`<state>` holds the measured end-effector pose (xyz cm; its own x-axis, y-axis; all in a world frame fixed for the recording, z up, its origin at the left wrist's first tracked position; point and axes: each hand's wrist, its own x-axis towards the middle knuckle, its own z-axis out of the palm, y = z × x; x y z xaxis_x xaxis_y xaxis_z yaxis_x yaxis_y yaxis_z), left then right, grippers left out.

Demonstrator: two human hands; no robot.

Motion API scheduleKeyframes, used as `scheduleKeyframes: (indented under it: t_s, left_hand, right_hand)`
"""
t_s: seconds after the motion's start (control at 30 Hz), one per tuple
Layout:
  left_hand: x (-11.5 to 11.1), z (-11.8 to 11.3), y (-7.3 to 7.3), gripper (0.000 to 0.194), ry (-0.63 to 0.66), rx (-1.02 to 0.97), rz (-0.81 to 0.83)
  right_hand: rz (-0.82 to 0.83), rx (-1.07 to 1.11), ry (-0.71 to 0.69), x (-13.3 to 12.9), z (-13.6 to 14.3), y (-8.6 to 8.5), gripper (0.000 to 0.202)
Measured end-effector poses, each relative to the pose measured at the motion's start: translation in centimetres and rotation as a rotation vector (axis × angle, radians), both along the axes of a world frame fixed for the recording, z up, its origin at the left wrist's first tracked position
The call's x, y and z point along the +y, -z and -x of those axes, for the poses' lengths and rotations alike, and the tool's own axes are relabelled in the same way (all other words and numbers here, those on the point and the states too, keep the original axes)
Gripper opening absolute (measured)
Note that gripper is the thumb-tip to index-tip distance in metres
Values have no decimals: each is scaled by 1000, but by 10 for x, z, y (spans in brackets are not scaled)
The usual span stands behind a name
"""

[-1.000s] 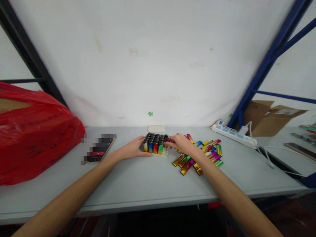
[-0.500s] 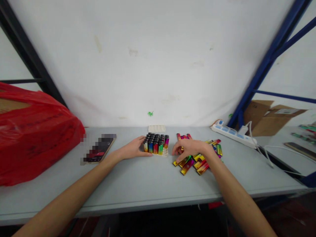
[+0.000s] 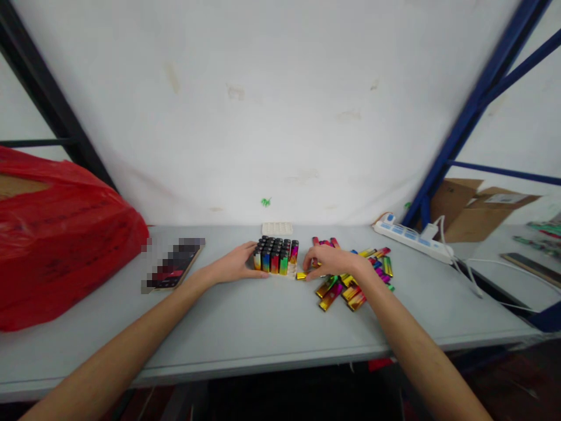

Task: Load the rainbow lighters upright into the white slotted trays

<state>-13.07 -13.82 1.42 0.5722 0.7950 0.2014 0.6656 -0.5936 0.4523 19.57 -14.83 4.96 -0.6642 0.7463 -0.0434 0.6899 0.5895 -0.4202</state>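
Observation:
Several lighters [image 3: 275,262] with black tops and shiny coloured bodies stand upright in rows in a white tray [image 3: 291,271]. My left hand [image 3: 239,264] grips the tray's left side, thumb along the front and fingers behind. My right hand [image 3: 322,261] is closed on a lighter [image 3: 301,276], whose gold end pokes out to the left near the tray's front right corner. The rest of that lighter is hidden by the fingers. A loose pile of lighters [image 3: 332,296] in red, gold, purple and green lies under and around the right hand and wrist.
Another white tray [image 3: 277,228] lies against the wall. A phone [image 3: 177,266] rests left of my left hand, with a red plastic bag [image 3: 65,240] beyond it. A white power strip [image 3: 414,238] with cables and a cardboard box [image 3: 475,210] are at the right.
My right hand has moved slightly left from the pile toward the tray, bringing a lighter with it. The left hand keeps its hold on the tray.

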Motion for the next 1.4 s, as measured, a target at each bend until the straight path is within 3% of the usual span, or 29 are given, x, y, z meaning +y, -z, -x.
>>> scheduleKeyframes:
  t_s: [0.17, 0.4, 0.53, 0.67, 0.8, 0.9, 1.03, 1.13, 1.23, 1.4]
  left_hand:
    - [-1, 0, 0, 90, 1, -1, -7]
    - [-1, -1, 0, 87, -7, -10, 22]
    - [0, -1, 1, 85, -2, -28, 22]
    - [-1, -1, 0, 87, -5, -10, 23]
    - [-3, -2, -3, 87, 8, -18, 17]
    - [-3, -3, -3, 88, -2, -20, 21]
    - [-2, -3, -1, 89, -19, -16, 17]
    - [-1, -2, 0, 89, -14, -24, 10]
    - [-2, -3, -1, 87, -4, -29, 18]
    - [-1, -2, -1, 83, 10, -10, 33]
  right_hand:
    - [0, -87, 56, -1, -2, -3, 18]
    - [-22, 196, -10, 1, -6, -10, 31]
    - [-105, 371, 45, 2, -6, -14, 33]
    - [-15, 475, 80, 5, -4, -10, 37]
    - [-19, 427, 67, 5, -1, -9, 53]
    - [7, 400, -7, 4, 0, -11, 60]
    - [92, 471, -82, 5, 3, -7, 54]
    - [155, 597, 6, 7, 9, 2, 49]
    - [69, 611, 108, 6, 18, 7, 50]
    - [-183, 498, 155, -2, 29, 6, 57]
